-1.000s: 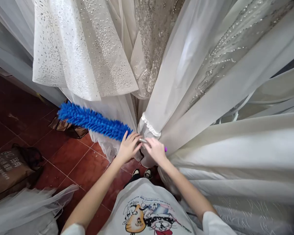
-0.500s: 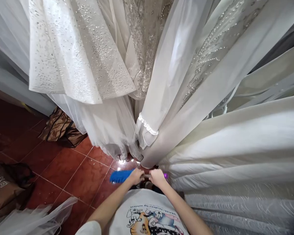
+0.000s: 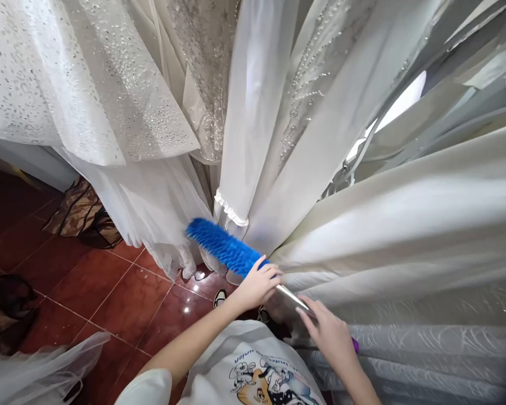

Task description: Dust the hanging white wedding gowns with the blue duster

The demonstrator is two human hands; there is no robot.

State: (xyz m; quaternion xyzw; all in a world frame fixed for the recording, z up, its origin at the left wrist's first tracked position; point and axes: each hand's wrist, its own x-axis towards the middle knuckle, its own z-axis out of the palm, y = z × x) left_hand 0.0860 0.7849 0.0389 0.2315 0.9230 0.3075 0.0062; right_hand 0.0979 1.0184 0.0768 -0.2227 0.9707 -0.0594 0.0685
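A duster [image 3: 225, 247] with a fluffy blue head, a silver rod and a purple end slants across the middle of the head view. Close behind the blue fluff, my left hand [image 3: 261, 281] is closed round it. Further down the rod, my right hand [image 3: 326, 326] grips the handle, its palm side hidden; the purple tip shows past the wrist. The blue head is in front of the hanging white gowns [image 3: 240, 112], near a ruffled white band [image 3: 230, 209]. Whether it touches the fabric I cannot tell.
Sequinned white skirts [image 3: 88, 84] hang at the left, and layered white fabric [image 3: 405, 225] fills the right. A brown patterned bag [image 3: 82, 216] and a dark bag [image 3: 4, 309] sit on the red tile floor [image 3: 109, 292]. White tulle [image 3: 46, 365] spreads at lower left.
The duster has risen from low near my body and now tilts up to the left. My hands have moved apart, the right one lower and further right. The view has shifted to the right.
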